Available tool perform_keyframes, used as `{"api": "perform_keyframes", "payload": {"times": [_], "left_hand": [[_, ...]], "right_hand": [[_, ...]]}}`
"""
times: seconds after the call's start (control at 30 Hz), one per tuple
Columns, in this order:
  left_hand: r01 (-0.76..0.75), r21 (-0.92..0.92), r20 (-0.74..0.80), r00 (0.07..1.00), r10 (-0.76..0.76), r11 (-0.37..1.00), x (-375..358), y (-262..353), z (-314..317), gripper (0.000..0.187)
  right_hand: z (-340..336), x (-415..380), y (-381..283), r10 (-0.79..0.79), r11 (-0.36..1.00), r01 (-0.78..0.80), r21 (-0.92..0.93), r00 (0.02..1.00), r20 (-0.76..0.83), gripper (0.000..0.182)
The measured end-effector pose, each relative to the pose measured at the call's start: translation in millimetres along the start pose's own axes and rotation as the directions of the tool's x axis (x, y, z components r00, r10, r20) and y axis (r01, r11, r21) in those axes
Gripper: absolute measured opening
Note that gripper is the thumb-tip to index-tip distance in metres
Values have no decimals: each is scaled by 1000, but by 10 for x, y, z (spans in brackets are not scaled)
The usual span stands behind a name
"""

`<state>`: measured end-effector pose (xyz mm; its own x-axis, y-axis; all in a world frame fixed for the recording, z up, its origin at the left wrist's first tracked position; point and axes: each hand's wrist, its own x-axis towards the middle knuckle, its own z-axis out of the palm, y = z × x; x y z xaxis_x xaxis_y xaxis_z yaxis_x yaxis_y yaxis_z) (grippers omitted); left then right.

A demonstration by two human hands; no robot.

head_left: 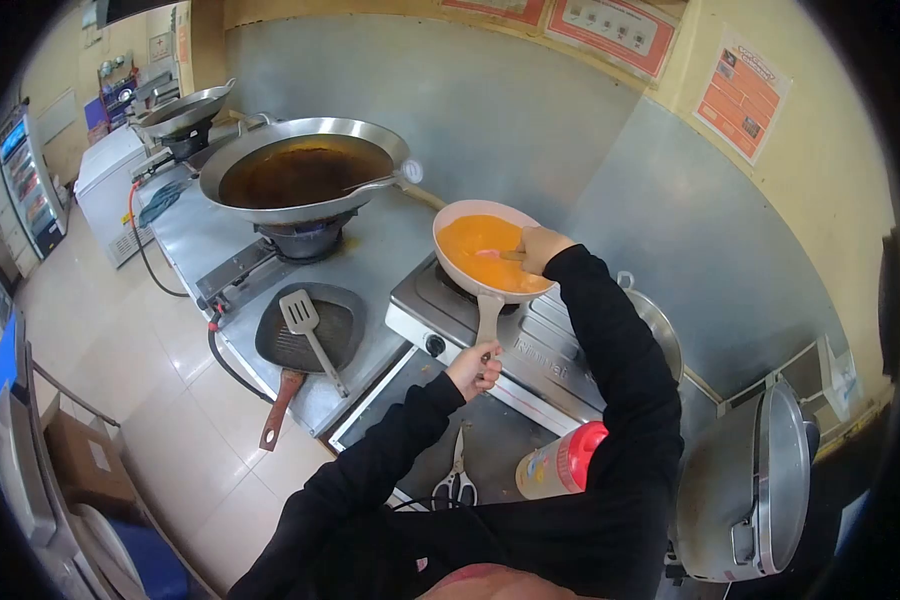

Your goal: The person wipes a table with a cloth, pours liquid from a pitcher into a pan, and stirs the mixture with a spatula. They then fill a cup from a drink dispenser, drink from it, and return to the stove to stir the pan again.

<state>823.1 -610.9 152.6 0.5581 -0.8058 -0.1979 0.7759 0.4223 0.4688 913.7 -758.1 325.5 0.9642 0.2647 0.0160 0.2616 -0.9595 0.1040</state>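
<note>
My left hand (475, 371) is wrapped round the pale handle of a frying pan (448, 262), which sits tilted over the burner of a portable gas stove (407, 312). Orange liquid (470, 236) covers much of the pan's inside. Above the pan's right side, my right hand (544, 249) grips the short handle of a spatula (488, 254), whose pinkish head touches the liquid. Part of that handle is hidden by my fingers. Below the stove lie scissors (456, 488) and a jar with a red lid (555, 466), near my right sleeve.
To the left, a square grill pan (342, 318) holds a slotted turner (301, 312). Behind it, a large wok (240, 207) of dark oil stands on a burner. A big lidded pot (715, 490) is at the right. A metal splash panel (500, 110) backs the counter.
</note>
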Motion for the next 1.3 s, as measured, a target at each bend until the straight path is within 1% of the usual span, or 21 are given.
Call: {"api": "perform_keyframes", "payload": {"times": [0.07, 0.17, 0.27, 0.37, 0.4, 0.5, 0.57, 0.7, 0.8, 0.9, 1.0, 1.07, 1.17, 1.27, 1.3], "left_hand": [[1, -23, -14, 1000, -2, 1000, -51, 24, 68, 14], [2, -31, -9, 1000, -2, 1000, -27, 14, 41, 13], [9, -44, -5, 1000, -9, 999, -48, 26, 66, 13], [8, -46, -4, 1000, -8, 999, -39, 22, 63, 13], [3, -46, -7, 1000, -3, 999, -35, 27, 67, 13], [-3, -47, -3, 1000, 3, 999, -28, 5, 45, 14], [-1, -42, 20, 1000, 2, 999, 13, -4, -10, 16], [-3, -26, 18, 1000, 4, 1000, 26, -6, -26, 15], [-13, -7, -8, 1000, 13, 1000, -20, 6, 33, 15], [-15, -16, -39, 999, 14, 1000, -38, 11, 63, 14], [-14, -23, -27, 1000, 14, 1000, -13, 4, 47, 14], [-15, -24, -25, 1000, 14, 1000, -5, 3, 38, 13], [-17, -21, -62, 998, 15, 1000, -25, 9, 74, 13], [-25, -10, -22, 999, 25, 1000, -5, 0, 40, 13], [-24, -8, -35, 999, 24, 1000, -9, 5, 45, 13]], "right_hand": [[-80, -176, -61, -24, 1000, 24, -7, 1000, 5, 17], [-209, -334, -68, -15, 1000, 16, -16, 996, 88, 19], [-480, -565, -151, -1, 1000, 1, 0, 989, 148, 21], [-350, -560, -77, -27, 1000, 26, 11, 986, 166, 24], [-314, -545, -88, -9, 1000, 8, 8, 991, 137, 26], [-304, -401, -105, 41, 999, -42, -2, 980, 193, 27], [-278, -287, -87, -3, 1000, -1, 27, 984, 181, 27], [-119, 22, -16, -31, 998, 26, 55, 993, 110, 27], [17, 228, 46, -16, 991, 13, 135, 1000, 25, 28], [196, 424, 176, 64, 978, -48, 201, 995, -71, 24], [303, 510, 257, 108, 985, -90, 149, 988, -114, 25], [388, 532, 337, 150, 978, -125, 170, 978, -146, 27], [520, 536, 489, 220, 963, -180, 202, 955, -198, 31], [664, 530, 617, 288, 950, -242, 198, 922, -259, 37], [691, 529, 670, 309, 946, -263, 192, 908, -282, 39]]}}
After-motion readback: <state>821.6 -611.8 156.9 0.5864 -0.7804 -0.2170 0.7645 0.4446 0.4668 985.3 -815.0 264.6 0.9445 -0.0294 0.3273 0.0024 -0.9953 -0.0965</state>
